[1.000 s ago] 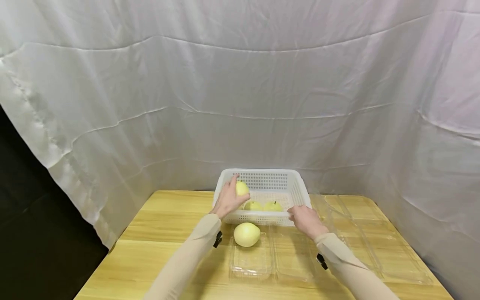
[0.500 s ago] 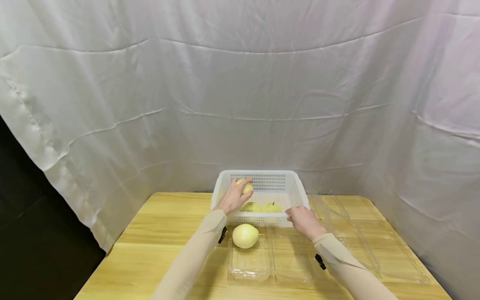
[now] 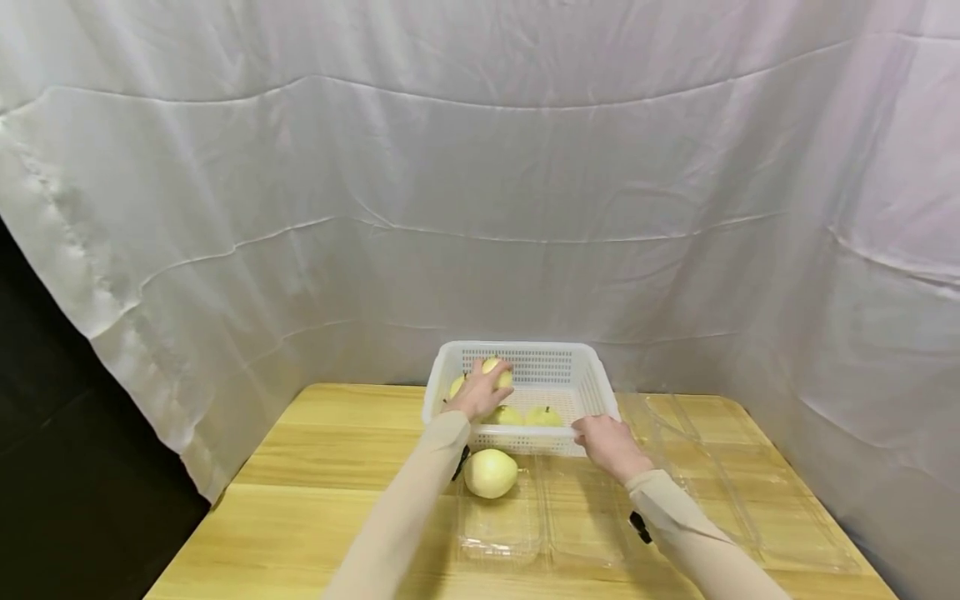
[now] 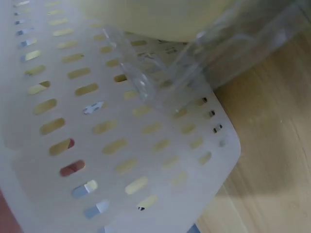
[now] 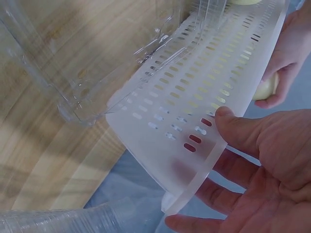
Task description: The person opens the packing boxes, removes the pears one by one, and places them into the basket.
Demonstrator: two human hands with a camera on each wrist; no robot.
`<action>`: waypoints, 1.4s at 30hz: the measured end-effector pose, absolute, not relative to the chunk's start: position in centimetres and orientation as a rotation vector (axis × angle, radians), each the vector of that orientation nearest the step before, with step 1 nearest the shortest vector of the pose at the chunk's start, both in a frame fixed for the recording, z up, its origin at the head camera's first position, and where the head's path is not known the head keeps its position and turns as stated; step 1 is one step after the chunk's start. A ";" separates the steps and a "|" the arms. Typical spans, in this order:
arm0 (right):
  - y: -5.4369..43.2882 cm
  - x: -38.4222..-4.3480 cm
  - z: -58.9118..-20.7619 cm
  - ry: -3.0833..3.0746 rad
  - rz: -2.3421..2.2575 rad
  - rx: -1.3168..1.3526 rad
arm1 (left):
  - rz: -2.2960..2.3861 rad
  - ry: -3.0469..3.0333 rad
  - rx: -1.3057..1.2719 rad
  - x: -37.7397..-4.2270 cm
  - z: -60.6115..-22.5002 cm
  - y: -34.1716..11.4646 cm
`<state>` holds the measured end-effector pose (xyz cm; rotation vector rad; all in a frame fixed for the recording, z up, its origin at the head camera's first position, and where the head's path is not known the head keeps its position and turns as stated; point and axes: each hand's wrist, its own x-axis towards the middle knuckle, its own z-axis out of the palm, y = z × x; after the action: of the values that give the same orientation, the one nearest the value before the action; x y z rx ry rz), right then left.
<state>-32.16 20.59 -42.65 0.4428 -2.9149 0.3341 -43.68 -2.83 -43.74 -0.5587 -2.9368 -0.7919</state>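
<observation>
In the head view my left hand (image 3: 480, 395) is inside a white plastic basket (image 3: 540, 432) and grips a yellow pear (image 3: 504, 377) near its left side. The right wrist view also shows this held pear (image 5: 267, 89) under the left fingers. My right hand (image 3: 613, 447) holds the basket's near right rim, thumb outside and fingers inside in the right wrist view. Other pears lie in the basket, one (image 3: 457, 385) partly behind my left hand and two, a left one (image 3: 508, 415) and a right one (image 3: 543, 417), along the front wall.
A larger-looking pear (image 3: 491, 473) sits in an open clear plastic container (image 3: 501, 529) in front of the basket. More clear containers (image 3: 712, 475) stand on the right of the wooden table (image 3: 300, 483). Pale curtains (image 3: 525, 208) hang behind.
My left hand has moved right and deeper into the basket with its pear, uncovering another pear at the left. The right hand stays on the rim.
</observation>
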 end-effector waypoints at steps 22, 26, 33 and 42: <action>20.9 -32.6 -42.6 -2.887 0.345 0.468 | -0.598 -3.115 -0.520 -45.1 -43.5 -1.6; 20.9 -32.4 -42.7 -2.895 0.371 0.462 | -0.701 -3.150 -0.496 -44.7 -43.6 -1.7; 20.7 -32.4 -42.9 -2.883 0.353 0.470 | -0.679 -3.144 -0.498 -44.5 -44.0 -1.9; 20.9 -32.3 -42.8 -2.872 0.349 0.460 | -0.719 -3.230 -0.436 -45.3 -44.5 -1.2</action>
<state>-32.31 20.93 -42.84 0.4600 -2.8716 0.3494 -45.27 -1.24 -44.48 -0.4360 -3.2299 -0.7193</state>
